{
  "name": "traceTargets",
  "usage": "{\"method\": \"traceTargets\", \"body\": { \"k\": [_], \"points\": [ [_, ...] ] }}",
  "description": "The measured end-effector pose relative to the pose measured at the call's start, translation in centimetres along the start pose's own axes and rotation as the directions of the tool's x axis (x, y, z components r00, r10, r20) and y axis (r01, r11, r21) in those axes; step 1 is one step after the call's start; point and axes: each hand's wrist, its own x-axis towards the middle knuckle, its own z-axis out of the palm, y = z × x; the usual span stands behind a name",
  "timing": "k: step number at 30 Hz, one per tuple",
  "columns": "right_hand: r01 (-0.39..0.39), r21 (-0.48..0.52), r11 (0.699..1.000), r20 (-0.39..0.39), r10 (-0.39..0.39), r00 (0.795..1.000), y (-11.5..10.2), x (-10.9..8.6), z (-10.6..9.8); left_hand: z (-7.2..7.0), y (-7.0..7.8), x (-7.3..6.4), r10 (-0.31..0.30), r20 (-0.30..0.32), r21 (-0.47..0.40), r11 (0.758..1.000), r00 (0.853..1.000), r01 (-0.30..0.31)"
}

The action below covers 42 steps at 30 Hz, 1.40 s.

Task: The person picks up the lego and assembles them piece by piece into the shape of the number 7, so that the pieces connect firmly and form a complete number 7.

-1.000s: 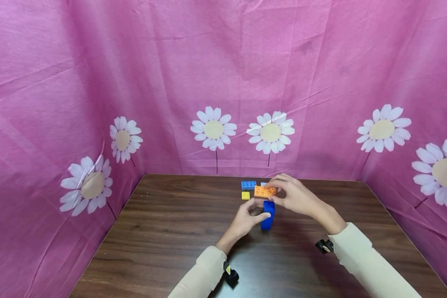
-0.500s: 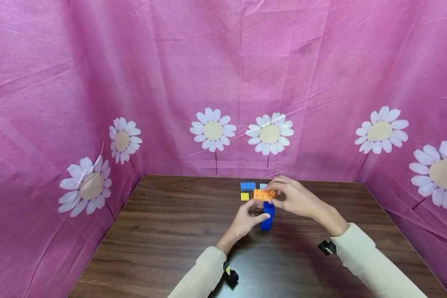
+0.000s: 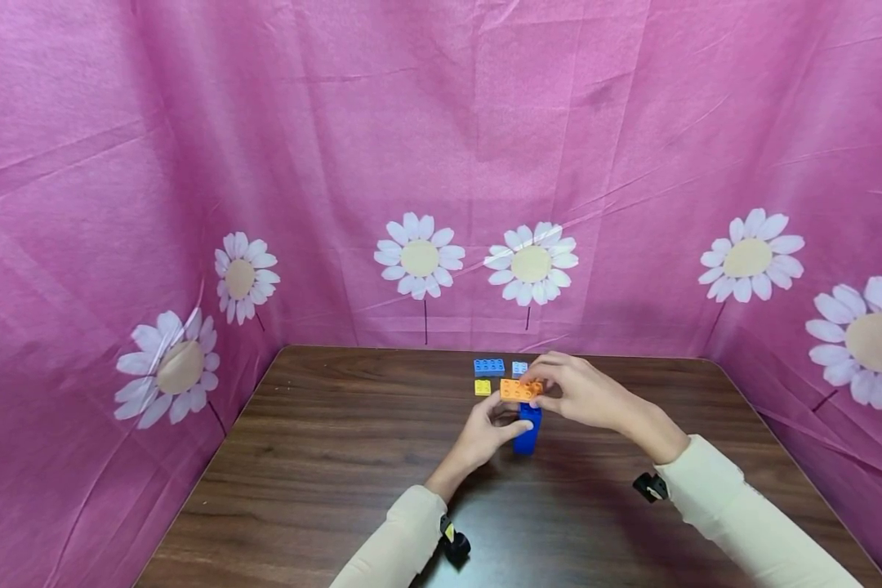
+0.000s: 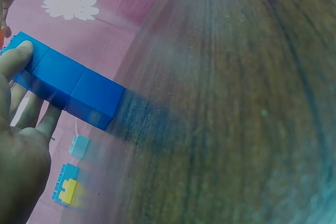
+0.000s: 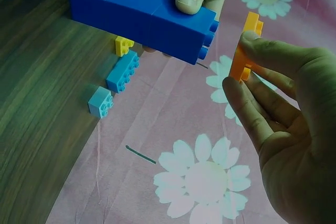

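A tower of blue toy building bricks (image 3: 527, 434) stands upright on the table, several studs showing on its top in the right wrist view. My left hand (image 3: 481, 437) grips it near the top, with the thumb on one face and the fingers behind, as the left wrist view shows. Over the tower, my right hand (image 3: 591, 394) pinches a flat orange building brick (image 3: 515, 390) between thumb and fingers. From the right wrist, a gap is visible between the orange brick (image 5: 239, 59) and the blue studs.
Behind the hands lie a blue brick (image 3: 488, 367), a small yellow brick (image 3: 483, 388) and a small light blue brick (image 3: 519, 368). The brown wooden table (image 3: 323, 465) ends at a pink cloth (image 3: 323, 163) with printed daisies, which hangs on the far side and both flanks.
My right hand has lowered the orange brick a little toward the top of the blue tower. The left hand keeps its hold on the tower in about the same place.
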Motion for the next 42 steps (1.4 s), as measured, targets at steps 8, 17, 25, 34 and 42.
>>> {"method": "traceTargets", "body": {
  "k": [8, 17, 25, 34, 42],
  "points": [
    [0.008, 0.021, 1.0, 0.037, -0.009, 0.999, 0.1, 0.0, 0.2, 0.1, 0.1, -0.1, -0.004, -0.002, -0.004, 1.0, 1.0, 0.004],
    [0.013, 0.009, 1.0, 0.063, -0.014, 0.998, 0.3, -0.1, 1.0, 0.1, 0.1, -0.2, -0.006, -0.003, -0.019, 1.0, 1.0, 0.006],
    [0.037, 0.028, 0.999, 0.07, -0.039, 0.997, 0.1, -0.2, 1.3, 0.1, 0.0, -0.2, 0.001, 0.018, -0.039, 0.999, 1.0, -0.001],
    [0.005, 0.071, 0.997, 0.088, -0.011, 0.996, 0.4, -0.3, 1.2, 0.1, 0.1, -0.2, 0.007, 0.017, -0.031, 1.0, 1.0, -0.007],
    [-0.017, 0.071, 0.997, 0.11, 0.009, 0.994, 0.2, -0.4, 1.1, 0.1, 0.2, -0.3, 0.014, 0.022, -0.039, 0.999, 1.0, -0.013]
  ]
}}
